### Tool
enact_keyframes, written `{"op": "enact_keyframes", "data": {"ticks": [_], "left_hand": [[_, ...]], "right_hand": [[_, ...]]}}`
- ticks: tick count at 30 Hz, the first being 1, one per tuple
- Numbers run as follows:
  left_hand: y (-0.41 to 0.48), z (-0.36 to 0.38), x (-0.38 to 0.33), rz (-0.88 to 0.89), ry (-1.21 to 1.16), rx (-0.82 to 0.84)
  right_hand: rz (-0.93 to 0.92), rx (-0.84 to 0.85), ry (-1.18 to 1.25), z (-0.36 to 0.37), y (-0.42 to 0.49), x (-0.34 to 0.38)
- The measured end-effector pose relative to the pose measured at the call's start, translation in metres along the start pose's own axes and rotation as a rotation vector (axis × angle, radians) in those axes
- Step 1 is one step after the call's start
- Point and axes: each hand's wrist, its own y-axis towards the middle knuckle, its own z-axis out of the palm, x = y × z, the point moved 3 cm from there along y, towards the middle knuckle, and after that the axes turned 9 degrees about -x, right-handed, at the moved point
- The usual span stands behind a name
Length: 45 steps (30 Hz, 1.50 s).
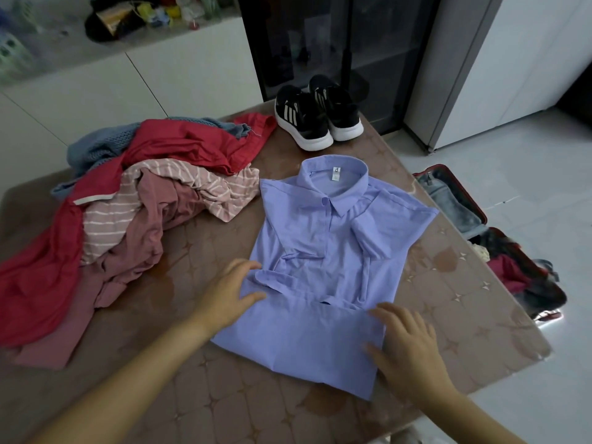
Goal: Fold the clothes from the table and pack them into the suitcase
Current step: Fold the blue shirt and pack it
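**One shirt mid-fold, a big pile waiting**

One blue shirt (336,245) lies flat on the counter (448,283), collar pointing away from the person. Both sleeves are tucked in over the front and the bottom hem is flipped up. The left hand (229,294) sits at the shirt's left edge by the tucked sleeve, and the right hand (408,347) lies on the flipped-up hem. The fingers (389,310) on both are spread and fairly straight, so they're flat on the cloth and not pinching anything.

I'd say the step in hand is smoothing before the last fold. The next move probably needs a grip on the near folded edge at both sides, then bringing it up toward the collar without the sleeves sliding out.

To the left is a heap of clothes (128,225) not yet folded. Black sneakers (317,120) sit at the far end. The suitcase (480,217) is open on the floor to the right, with a few things in it.
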Motion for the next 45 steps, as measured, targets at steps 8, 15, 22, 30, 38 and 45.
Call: {"op": "enact_keyframes", "data": {"ticks": [8, 15, 22, 30, 38, 45], "left_hand": [[-0.051, 0.019, 0.031, 0.501, 0.601, 0.387], [-0.056, 0.014, 0.047, 0.528, 0.568, 0.328], [-0.062, -0.005, 0.044, 0.595, 0.471, 0.245], [-0.064, -0.009, 0.033, 0.548, 0.463, 0.273], [-0.063, -0.013, 0.023, 0.072, 0.098, 0.347], [-0.078, -0.008, -0.011, 0.046, 0.078, 0.865]], "right_hand": [[-0.473, 0.355, 0.022, 0.024, -0.028, 0.009], [-0.490, 0.402, -0.061, 0.026, -0.028, 0.003], [-0.421, 0.273, 0.058, 0.025, -0.026, 0.004], [-0.554, 0.313, -0.019, 0.030, -0.032, -0.003], [-0.267, 0.277, 0.224, 0.020, -0.024, -0.004], [-0.033, 0.699, 0.442, -0.016, -0.032, -0.006]]}}
